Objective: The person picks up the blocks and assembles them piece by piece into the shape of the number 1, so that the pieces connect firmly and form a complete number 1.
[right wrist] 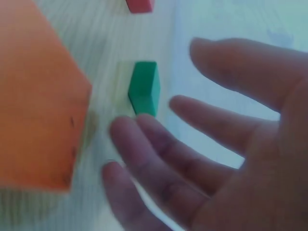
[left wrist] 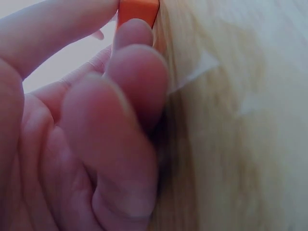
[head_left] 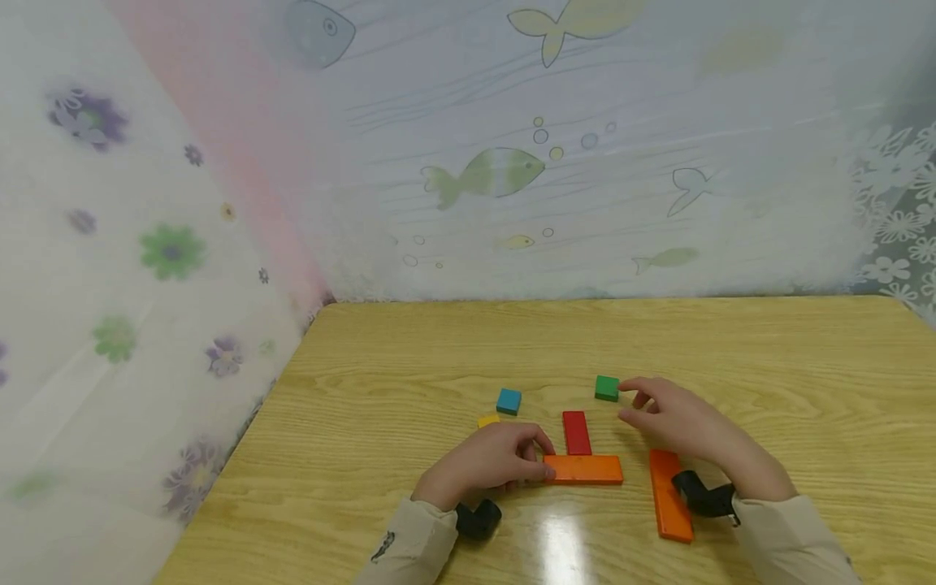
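My left hand [head_left: 490, 459] pinches the left end of a flat orange block [head_left: 583, 470] lying across the table, thumb on the near side. In the left wrist view the end of that orange block [left wrist: 138, 10] shows beyond the curled fingertips. A red block [head_left: 576, 432] lies lengthwise, its near end against the orange one. Over on the right, my right hand [head_left: 680, 418] hovers with spread, slightly bent fingers beside a small green block [head_left: 606, 387]. The right wrist view shows the green block [right wrist: 145, 87] just past the fingertips, with nothing held.
A blue block [head_left: 509, 401] lies left of the red one. My left hand partly hides a yellow block [head_left: 488, 421]. Under my right wrist lies a second orange block [head_left: 669, 496]. The wooden table [head_left: 409, 349] meets a fish-printed curtain [head_left: 468, 260] at the back.
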The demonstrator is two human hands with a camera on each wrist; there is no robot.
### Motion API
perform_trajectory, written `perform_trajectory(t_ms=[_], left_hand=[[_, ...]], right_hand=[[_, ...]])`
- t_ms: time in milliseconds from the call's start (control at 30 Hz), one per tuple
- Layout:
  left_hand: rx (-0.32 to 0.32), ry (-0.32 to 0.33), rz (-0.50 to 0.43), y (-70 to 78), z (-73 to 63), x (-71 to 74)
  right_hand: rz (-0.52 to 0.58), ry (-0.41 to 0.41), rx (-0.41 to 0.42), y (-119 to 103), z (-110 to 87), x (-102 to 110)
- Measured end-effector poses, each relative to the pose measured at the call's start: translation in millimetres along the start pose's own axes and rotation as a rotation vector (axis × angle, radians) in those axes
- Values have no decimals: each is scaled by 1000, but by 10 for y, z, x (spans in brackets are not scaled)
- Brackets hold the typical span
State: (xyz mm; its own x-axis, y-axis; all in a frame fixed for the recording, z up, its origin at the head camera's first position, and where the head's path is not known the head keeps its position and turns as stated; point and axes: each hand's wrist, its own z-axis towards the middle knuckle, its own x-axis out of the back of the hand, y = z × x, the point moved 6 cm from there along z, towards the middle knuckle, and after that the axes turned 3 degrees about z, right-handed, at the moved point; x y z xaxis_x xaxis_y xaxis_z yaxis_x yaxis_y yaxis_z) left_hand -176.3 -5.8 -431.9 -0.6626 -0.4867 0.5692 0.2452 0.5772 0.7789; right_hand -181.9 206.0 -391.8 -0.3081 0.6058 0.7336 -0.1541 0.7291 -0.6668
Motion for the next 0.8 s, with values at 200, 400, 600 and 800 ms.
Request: perform_trajectory(t_ms=[200, 400, 600, 800], left_hand=[[-4, 2, -13, 0, -2, 0], [6, 1, -11, 8, -9, -2], [14, 3, -11, 13, -14, 0], [10, 1, -14, 16, -17, -5]], right_hand=[[-54, -93, -64, 102, -72, 10], [-124, -170, -154, 204, -135, 36], [-145, -197, -216, 248, -157, 7], [-148, -180, -208, 243, -169, -49]])
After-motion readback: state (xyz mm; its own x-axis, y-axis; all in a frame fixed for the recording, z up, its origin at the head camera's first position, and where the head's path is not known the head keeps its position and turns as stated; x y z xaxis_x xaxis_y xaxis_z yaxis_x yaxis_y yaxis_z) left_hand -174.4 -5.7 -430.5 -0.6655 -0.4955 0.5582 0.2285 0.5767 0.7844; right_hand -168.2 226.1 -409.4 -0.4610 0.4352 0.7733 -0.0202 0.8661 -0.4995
